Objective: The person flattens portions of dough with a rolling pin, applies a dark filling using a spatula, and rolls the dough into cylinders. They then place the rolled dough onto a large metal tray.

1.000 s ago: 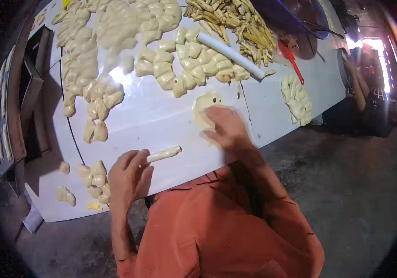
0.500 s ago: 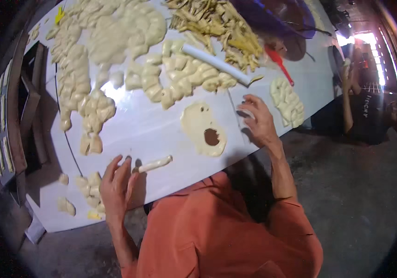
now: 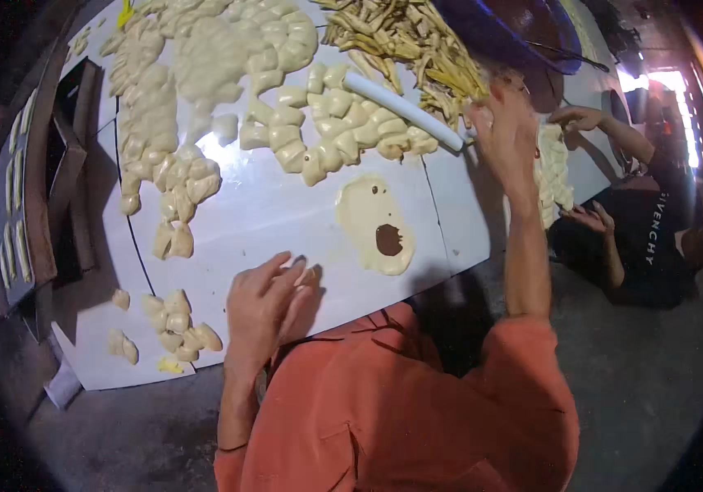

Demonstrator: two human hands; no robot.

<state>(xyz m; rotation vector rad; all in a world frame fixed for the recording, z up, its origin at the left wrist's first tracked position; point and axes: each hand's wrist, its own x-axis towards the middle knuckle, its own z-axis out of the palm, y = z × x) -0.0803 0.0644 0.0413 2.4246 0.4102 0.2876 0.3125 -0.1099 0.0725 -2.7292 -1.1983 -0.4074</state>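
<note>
On the white table point(image 3: 286, 221), left hand point(image 3: 265, 303) flat and spread; right hand point(image 3: 503, 131) gripping a white rolling pin point(image 3: 401, 111) beyond filled dough point(image 3: 372, 225).

The single head view looked steeply down from above, close over both hands at the white table point(image 3: 286, 213).

- The left hand point(image 3: 265, 299) covers whatever lies under its palm on the bench point(image 3: 261, 205).
- The right hand point(image 3: 506, 131) hides the near end of the white rolling pin point(image 3: 401, 111).
- The purple bowl point(image 3: 507, 33) is cut off by the top edge.
</note>
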